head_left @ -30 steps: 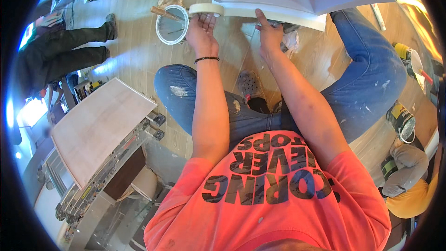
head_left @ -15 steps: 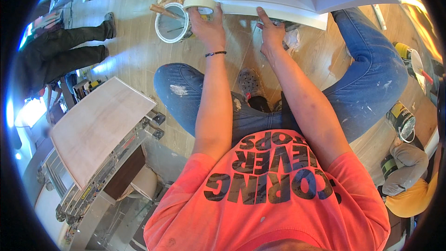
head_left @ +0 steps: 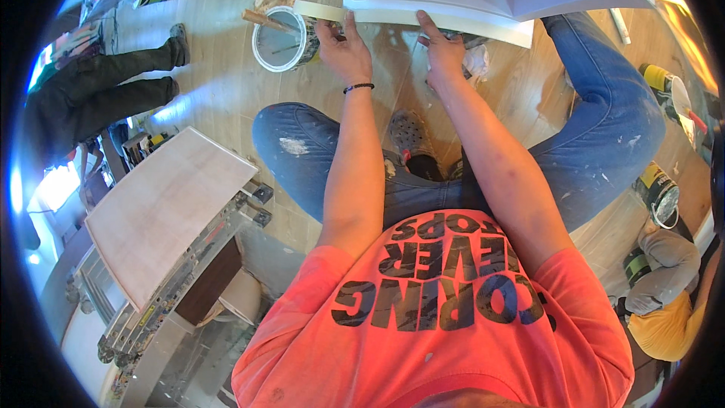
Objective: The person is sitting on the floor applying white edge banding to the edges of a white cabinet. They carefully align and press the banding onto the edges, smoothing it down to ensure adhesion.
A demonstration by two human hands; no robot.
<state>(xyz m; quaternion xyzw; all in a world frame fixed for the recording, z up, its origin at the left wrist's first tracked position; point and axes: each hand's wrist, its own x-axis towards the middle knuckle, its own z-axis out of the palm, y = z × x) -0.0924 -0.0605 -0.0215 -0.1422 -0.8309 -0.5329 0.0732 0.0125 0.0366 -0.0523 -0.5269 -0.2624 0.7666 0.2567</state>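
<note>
The person's left hand [head_left: 347, 53] holds the roll of tape [head_left: 319, 10] with the fingers, at the left end of the front edge of the white board [head_left: 487, 25]. The right hand [head_left: 444, 57] has its thumb upon this same edge; its other fingers are bent below, and whether they grip something is hidden. The work seems partly done: a pale strip, probably tape, appears to run along the edge between the two hands, but tape and board are too similar in colour to be certain. To the right of the right thumb no tape can be made out. The roll is not yet put down, so the taping is likely unfinished.
</note>
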